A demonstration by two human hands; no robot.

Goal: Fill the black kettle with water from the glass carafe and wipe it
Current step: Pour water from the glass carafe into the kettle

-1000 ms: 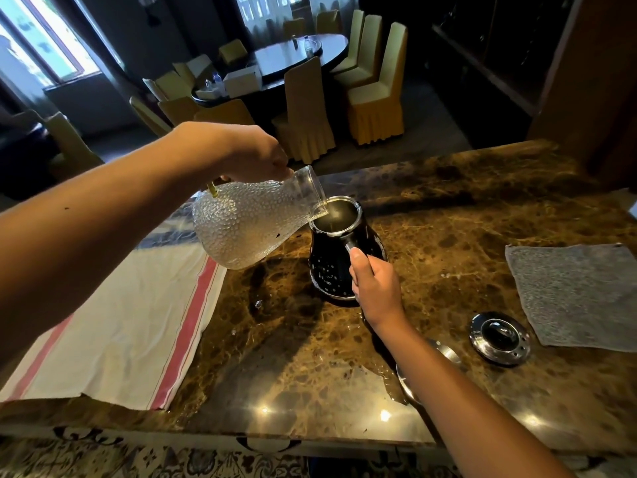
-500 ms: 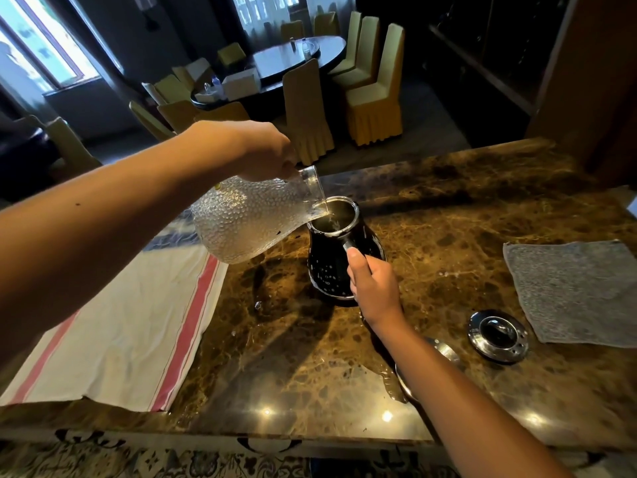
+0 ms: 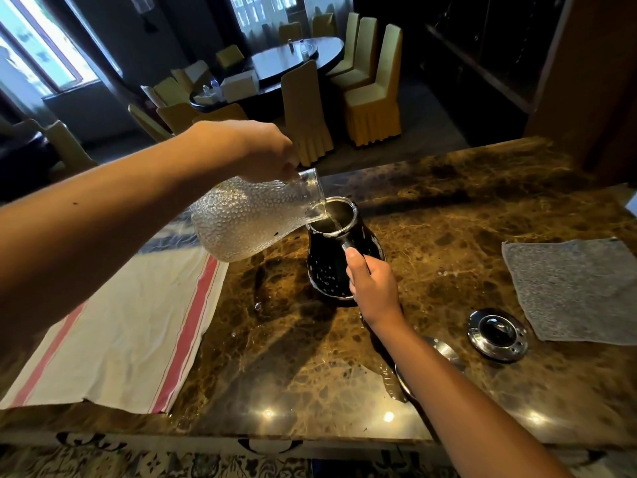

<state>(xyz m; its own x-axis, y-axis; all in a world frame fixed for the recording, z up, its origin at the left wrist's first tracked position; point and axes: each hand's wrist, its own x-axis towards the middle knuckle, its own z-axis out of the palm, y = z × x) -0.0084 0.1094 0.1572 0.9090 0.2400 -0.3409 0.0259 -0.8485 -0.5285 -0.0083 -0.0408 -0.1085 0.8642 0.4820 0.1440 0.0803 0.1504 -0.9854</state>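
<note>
The black kettle (image 3: 327,267) stands open on the brown marble counter (image 3: 448,243), its metal rim facing up. My right hand (image 3: 374,288) grips its handle from the near side. My left hand (image 3: 255,151) holds the neck of the textured glass carafe (image 3: 248,219), tipped well past level with its mouth over the kettle's rim. A thin stream of water runs from the carafe into the kettle. The kettle's round metal lid (image 3: 497,334) lies on the counter to the right, and a grey cloth (image 3: 572,291) lies spread flat beyond it.
A white towel with red stripes (image 3: 113,332) covers the counter's left part. A metal round base (image 3: 444,353) shows partly under my right forearm. Water spots lie on the marble near the kettle. Beyond the counter stand a dark dining table and yellow-covered chairs.
My left hand has raised the carafe's bottom, tipping it more steeply, and less water is left inside. The kettle and my right hand have stayed put.
</note>
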